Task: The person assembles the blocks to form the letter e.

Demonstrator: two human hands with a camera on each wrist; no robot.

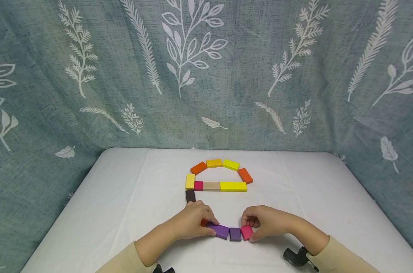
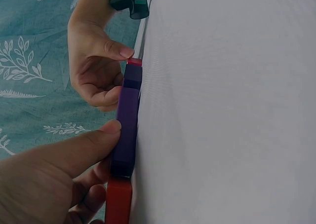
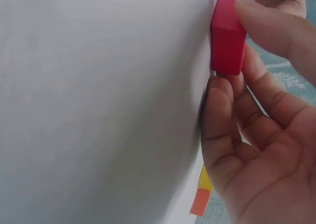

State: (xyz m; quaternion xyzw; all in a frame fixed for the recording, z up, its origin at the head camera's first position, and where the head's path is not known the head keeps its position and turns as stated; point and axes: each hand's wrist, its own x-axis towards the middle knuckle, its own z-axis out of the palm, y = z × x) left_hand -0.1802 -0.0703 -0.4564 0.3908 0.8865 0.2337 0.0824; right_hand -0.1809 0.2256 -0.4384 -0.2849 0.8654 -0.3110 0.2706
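My left hand (image 1: 192,222) holds a long purple wooden block (image 1: 221,231) between thumb and fingers at the near side of a block outline. An orange-red block (image 2: 118,200) touches its end and is mostly covered by that hand in the head view. To the right lies a short dark purple block (image 1: 235,234), then a pink block (image 3: 228,46). My right hand (image 1: 270,222) pinches the pink block, thumb on its near edge and fingers at the far side. A dark brown block (image 1: 190,195) stands just beyond the left hand, partly covered.
Farther back, orange and yellow blocks (image 1: 214,163) form an arch. Under it runs a straight row with a small red block (image 1: 198,186), a tan block (image 1: 211,186) and a long yellow block (image 1: 233,187). White cloth (image 1: 131,189) covers the table; a patterned curtain (image 1: 240,76) hangs behind.
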